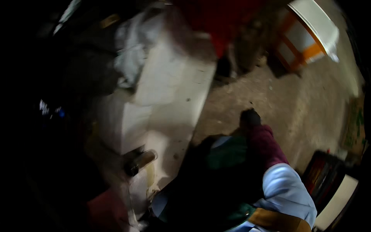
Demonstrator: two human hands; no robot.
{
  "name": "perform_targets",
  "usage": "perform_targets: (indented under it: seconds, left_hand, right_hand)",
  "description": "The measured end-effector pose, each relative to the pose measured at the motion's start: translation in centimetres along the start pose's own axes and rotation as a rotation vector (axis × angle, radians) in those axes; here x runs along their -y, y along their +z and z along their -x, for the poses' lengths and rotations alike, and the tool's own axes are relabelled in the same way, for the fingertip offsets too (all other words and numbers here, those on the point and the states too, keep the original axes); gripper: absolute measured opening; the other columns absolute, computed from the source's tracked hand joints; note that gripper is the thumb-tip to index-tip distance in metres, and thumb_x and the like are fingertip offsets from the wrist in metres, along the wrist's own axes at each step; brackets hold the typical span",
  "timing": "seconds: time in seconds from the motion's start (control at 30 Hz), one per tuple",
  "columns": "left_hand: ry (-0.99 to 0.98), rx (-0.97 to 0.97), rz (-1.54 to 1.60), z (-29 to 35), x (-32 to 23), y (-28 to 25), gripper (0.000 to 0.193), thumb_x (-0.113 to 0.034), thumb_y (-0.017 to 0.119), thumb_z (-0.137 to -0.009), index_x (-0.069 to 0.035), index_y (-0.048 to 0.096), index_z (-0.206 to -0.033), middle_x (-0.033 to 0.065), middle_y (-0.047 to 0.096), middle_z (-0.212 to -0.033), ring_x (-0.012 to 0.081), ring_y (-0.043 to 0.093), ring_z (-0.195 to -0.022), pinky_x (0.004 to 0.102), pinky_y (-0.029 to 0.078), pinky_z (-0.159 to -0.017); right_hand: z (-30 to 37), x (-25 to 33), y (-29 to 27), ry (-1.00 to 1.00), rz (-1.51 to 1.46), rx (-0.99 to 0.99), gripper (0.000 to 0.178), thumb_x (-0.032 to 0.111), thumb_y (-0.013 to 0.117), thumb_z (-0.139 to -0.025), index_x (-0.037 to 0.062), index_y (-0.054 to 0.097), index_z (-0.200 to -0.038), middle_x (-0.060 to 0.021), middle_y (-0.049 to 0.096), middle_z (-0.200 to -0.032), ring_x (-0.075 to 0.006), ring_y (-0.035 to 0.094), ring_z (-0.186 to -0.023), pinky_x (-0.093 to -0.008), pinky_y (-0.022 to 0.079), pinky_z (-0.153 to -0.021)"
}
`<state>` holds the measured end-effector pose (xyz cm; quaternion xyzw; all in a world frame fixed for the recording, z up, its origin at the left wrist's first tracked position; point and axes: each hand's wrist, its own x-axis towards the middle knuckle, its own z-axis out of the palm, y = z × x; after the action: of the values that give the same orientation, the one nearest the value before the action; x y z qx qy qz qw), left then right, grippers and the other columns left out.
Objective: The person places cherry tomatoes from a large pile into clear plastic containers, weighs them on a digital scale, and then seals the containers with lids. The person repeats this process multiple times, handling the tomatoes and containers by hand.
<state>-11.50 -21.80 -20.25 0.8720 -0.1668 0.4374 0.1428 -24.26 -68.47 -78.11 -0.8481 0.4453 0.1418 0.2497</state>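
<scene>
My right hand (250, 117), in a dark glove, reaches over the brown floor (293, 116). Its arm wears a maroon sleeve cover (267, 145) above a light blue sleeve (288, 187). The hand is a small dark blur, so its fingers and anything in them cannot be made out. My left hand does not show. To the left of my body stretches a long pale board or bench top (174, 92). On it lies a roll of tape or similar short cylinder (147, 157) beside a dark object (131, 166) that is too blurred to name.
An orange-framed stand with a white top (315, 21) stands at the far right. Crumpled grey plastic (133, 54) lies at the board's far left, with red cloth (220, 23) beyond. Near the right edge are a dark case (322, 172) and a cardboard box (353, 123). Deep shadow covers the left.
</scene>
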Motion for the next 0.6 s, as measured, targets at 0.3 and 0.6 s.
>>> perform_targets:
  seconds: [0.3, 0.6]
  left_hand:
    - [-0.162, 0.575, -0.176, -6.1, -7.0, -9.9, 0.059, -0.028, 0.074, -0.066, -0.001, 0.049, -0.112, 0.0157, 0.052, -0.101, 0.0319, 0.050, -0.093, 0.0414, 0.042, -0.080]
    - [-0.393, 0.832, 0.344, -9.9, -10.9, -16.2, 0.058, -0.031, 0.061, -0.079, -0.007, 0.041, -0.128, 0.0163, 0.052, -0.114, 0.0338, 0.054, -0.097, 0.0460, 0.044, -0.082]
  right_hand:
    - [14.5, 8.1, -15.7, 0.335, -0.719, 0.422, 0.046, 0.047, 0.051, -0.087, 0.0070, 0.057, -0.065, -0.0046, 0.048, -0.049, -0.0169, 0.043, -0.036, -0.0321, 0.036, -0.035]
    - [37.6, 29.5, -44.8, -0.509, -0.686, 0.745, 0.014, 0.018, 0.061, -0.085, 0.0047, 0.058, -0.082, -0.0010, 0.053, -0.065, -0.0104, 0.049, -0.051, -0.0250, 0.040, -0.045]
